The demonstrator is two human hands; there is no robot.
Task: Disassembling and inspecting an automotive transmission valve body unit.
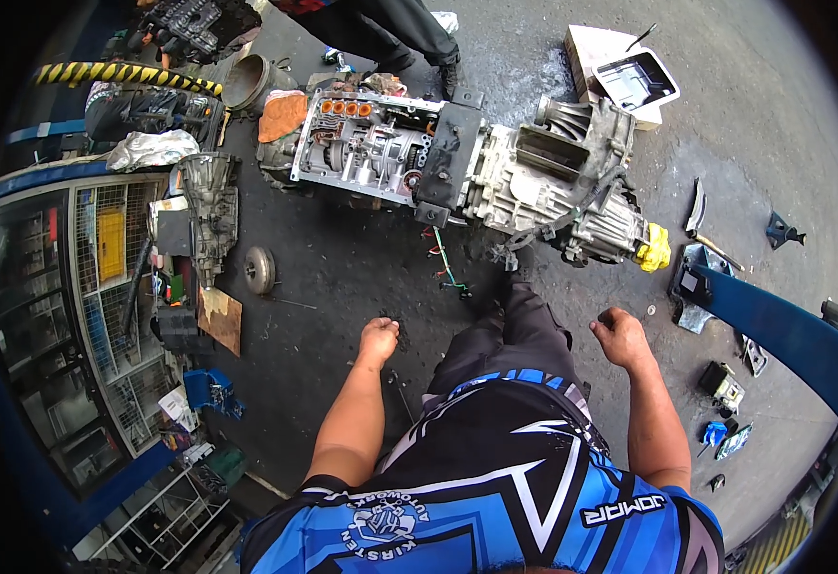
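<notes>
My left hand (379, 342) hangs over the dark floor with its fingers curled into a loose fist, and nothing shows in it. My right hand (622, 337) is out to the other side, thumb apart from loosely bent fingers, also without anything visible in it. Neither hand touches anything. Ahead of me lies a large metal gearbox (524, 182) with a yellow cover (653, 247) on its right end. Its left part is an opened housing (366, 148) showing internal parts and orange round pieces. A green wiring harness (446, 258) dangles from its near side.
Another person's dark-trousered legs (380, 33) stand beyond the gearbox. A round metal converter (259, 271) and a second gearbox (210, 210) lie left. A white tray (634, 78) rests on a box at far right. A hammer (715, 249) and a blue beam (773, 325) are on the right.
</notes>
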